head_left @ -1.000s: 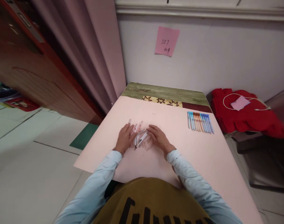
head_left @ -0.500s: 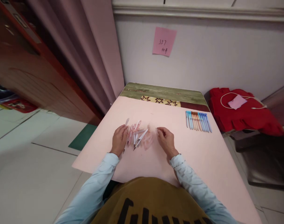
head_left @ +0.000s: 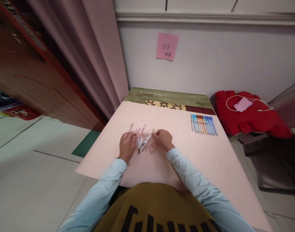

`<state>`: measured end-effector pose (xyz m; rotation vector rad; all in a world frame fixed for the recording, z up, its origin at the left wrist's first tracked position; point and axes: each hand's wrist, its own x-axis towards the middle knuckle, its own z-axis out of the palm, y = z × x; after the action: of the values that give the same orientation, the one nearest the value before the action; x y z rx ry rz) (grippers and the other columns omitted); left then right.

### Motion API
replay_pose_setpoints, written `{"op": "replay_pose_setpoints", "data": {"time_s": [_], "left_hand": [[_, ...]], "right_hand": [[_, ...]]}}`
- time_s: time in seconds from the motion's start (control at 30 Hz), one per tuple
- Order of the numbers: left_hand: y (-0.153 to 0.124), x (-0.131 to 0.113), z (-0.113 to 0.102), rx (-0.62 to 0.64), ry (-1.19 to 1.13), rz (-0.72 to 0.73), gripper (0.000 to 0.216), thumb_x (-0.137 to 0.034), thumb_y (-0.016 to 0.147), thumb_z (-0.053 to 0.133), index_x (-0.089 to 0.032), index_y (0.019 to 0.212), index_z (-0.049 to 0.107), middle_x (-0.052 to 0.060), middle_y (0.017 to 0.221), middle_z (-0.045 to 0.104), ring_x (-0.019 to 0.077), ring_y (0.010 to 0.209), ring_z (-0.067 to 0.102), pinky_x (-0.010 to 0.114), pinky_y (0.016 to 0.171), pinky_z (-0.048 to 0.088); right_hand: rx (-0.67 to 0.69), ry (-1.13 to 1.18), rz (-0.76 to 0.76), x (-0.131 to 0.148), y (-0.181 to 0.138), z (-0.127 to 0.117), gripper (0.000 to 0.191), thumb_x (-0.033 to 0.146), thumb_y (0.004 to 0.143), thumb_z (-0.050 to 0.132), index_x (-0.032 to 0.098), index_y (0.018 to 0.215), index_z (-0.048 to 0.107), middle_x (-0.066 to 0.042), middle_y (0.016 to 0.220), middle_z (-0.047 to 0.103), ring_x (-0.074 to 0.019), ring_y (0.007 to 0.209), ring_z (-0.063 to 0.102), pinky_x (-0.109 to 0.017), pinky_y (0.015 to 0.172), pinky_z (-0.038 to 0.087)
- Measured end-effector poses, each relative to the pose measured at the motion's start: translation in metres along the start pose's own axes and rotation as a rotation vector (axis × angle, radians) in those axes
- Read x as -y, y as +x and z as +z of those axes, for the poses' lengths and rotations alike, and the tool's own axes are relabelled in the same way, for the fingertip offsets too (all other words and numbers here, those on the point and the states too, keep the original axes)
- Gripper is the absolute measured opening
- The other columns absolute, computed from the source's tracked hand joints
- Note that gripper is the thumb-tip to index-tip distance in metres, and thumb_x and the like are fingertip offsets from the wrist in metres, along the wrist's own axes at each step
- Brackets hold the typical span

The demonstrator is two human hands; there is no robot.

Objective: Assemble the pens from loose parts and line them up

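Observation:
A loose heap of pen parts lies between my hands: clear and pink-patterned pen barrels (head_left: 143,129) and several white pen refills (head_left: 144,142) with dark tips. My left hand (head_left: 127,145) is at the heap's left side, fingers curled in a pinch on a clear pinkish pen barrel (head_left: 142,136) that points towards the right hand. At the right side, my right hand (head_left: 164,139) has thumb and forefinger pressed together by the upper end of a white refill; what is between them is too small to tell. A crumpled clear plastic piece (head_left: 153,147) lies below the right fingers.
A neat row of blue, orange and purple pens (head_left: 203,124) lies at the table's far right. Pink paper (head_left: 186,174) covers most of the table. Beyond its right edge, a red cloth (head_left: 254,119) carries a white cable and a pink note (head_left: 243,104).
My right hand has moved left, from beside the heap to its right edge. My left hand has shifted slightly right, with its fingers over the pen parts. The view has tilted a little.

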<state>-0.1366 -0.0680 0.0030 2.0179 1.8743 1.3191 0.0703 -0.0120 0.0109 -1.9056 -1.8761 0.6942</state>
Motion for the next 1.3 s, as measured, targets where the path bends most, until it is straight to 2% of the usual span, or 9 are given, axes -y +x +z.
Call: {"op": "replay_pose_setpoints", "data": {"time_s": [0.1, 0.2, 0.3, 0.4, 0.6, 0.7, 0.87, 1.03, 1.3], "left_hand": [[-0.005, 0.005, -0.005, -0.01, 0.014, -0.018, 0.019, -0.031, 0.092, 0.051, -0.021, 0.09, 0.067, 0.007, 0.094, 0.068, 0.0216, 0.094, 0.063, 0.038, 0.089, 0.051], [-0.008, 0.01, -0.009, -0.017, 0.026, -0.045, 0.019, -0.031, 0.092, 0.05, -0.021, 0.091, 0.067, 0.007, 0.095, 0.068, 0.0221, 0.096, 0.063, 0.039, 0.09, 0.05], [-0.008, 0.01, -0.007, -0.022, 0.011, -0.029, 0.019, -0.031, 0.092, 0.051, -0.021, 0.09, 0.067, 0.007, 0.094, 0.068, 0.0219, 0.095, 0.063, 0.038, 0.089, 0.05], [-0.006, 0.006, -0.003, -0.028, -0.022, 0.021, 0.018, -0.029, 0.092, 0.052, -0.02, 0.091, 0.067, 0.007, 0.094, 0.068, 0.0209, 0.094, 0.062, 0.037, 0.089, 0.05], [-0.009, 0.0, -0.005, -0.074, -0.029, 0.073, 0.014, -0.024, 0.091, 0.056, -0.019, 0.092, 0.068, 0.007, 0.094, 0.068, 0.0203, 0.094, 0.062, 0.036, 0.088, 0.049], [-0.015, -0.002, -0.005, -0.088, -0.022, 0.101, 0.013, -0.022, 0.092, 0.055, -0.019, 0.094, 0.068, 0.007, 0.095, 0.068, 0.0202, 0.095, 0.062, 0.036, 0.087, 0.049], [-0.025, -0.008, -0.001, 0.014, 0.073, 0.235, 0.012, -0.029, 0.087, 0.064, -0.02, 0.095, 0.067, 0.007, 0.094, 0.067, 0.023, 0.096, 0.061, 0.038, 0.085, 0.047], [-0.033, -0.013, 0.0, 0.149, 0.187, 0.377, 0.014, -0.031, 0.087, 0.065, -0.019, 0.093, 0.067, 0.008, 0.091, 0.065, 0.023, 0.086, 0.058, 0.039, 0.079, 0.044], [-0.042, -0.011, -0.004, 0.146, 0.182, 0.363, 0.009, -0.021, 0.09, 0.059, -0.018, 0.095, 0.066, 0.008, 0.092, 0.066, 0.0223, 0.088, 0.057, 0.038, 0.081, 0.043]], "right_hand": [[0.02, 0.084, 0.051, -0.007, 0.004, -0.001, 0.029, 0.044, 0.083, 0.059, 0.021, 0.065, 0.067, -0.003, 0.069, 0.069, -0.0159, 0.063, 0.06, -0.025, 0.055, 0.035], [-0.037, 0.128, 0.078, -0.021, 0.003, -0.004, 0.031, 0.045, 0.083, 0.058, 0.021, 0.066, 0.067, -0.001, 0.066, 0.067, -0.014, 0.059, 0.056, -0.024, 0.053, 0.032], [-0.077, 0.109, 0.009, -0.032, -0.002, -0.005, 0.029, 0.045, 0.08, 0.062, 0.021, 0.067, 0.067, -0.001, 0.066, 0.067, -0.0138, 0.06, 0.055, -0.024, 0.054, 0.031], [-0.103, 0.114, -0.072, -0.038, -0.006, 0.0, 0.031, 0.048, 0.084, 0.058, 0.022, 0.069, 0.068, 0.0, 0.066, 0.067, -0.0142, 0.061, 0.056, -0.024, 0.055, 0.031], [-0.251, 0.2, -0.123, -0.047, -0.011, 0.014, 0.031, 0.039, 0.091, 0.047, 0.022, 0.078, 0.069, -0.001, 0.071, 0.069, -0.0146, 0.064, 0.057, -0.024, 0.059, 0.035], [-0.263, 0.228, -0.134, -0.049, -0.011, 0.015, 0.031, 0.041, 0.091, 0.048, 0.021, 0.078, 0.068, -0.001, 0.069, 0.067, -0.0144, 0.063, 0.057, -0.024, 0.059, 0.036], [-0.216, 0.112, -0.138, -0.044, -0.011, 0.014, 0.022, 0.042, 0.083, 0.062, 0.022, 0.075, 0.068, 0.001, 0.069, 0.067, -0.014, 0.063, 0.057, -0.024, 0.058, 0.032], [-0.25, 0.086, -0.106, -0.04, -0.011, 0.015, 0.021, 0.037, 0.084, 0.058, 0.022, 0.072, 0.067, 0.001, 0.067, 0.066, -0.0136, 0.061, 0.056, -0.024, 0.057, 0.031], [-0.209, 0.097, -0.084, -0.038, -0.011, 0.015, 0.035, 0.044, 0.089, 0.049, 0.022, 0.07, 0.069, 0.001, 0.062, 0.065, -0.0137, 0.058, 0.056, -0.024, 0.055, 0.03]]}}
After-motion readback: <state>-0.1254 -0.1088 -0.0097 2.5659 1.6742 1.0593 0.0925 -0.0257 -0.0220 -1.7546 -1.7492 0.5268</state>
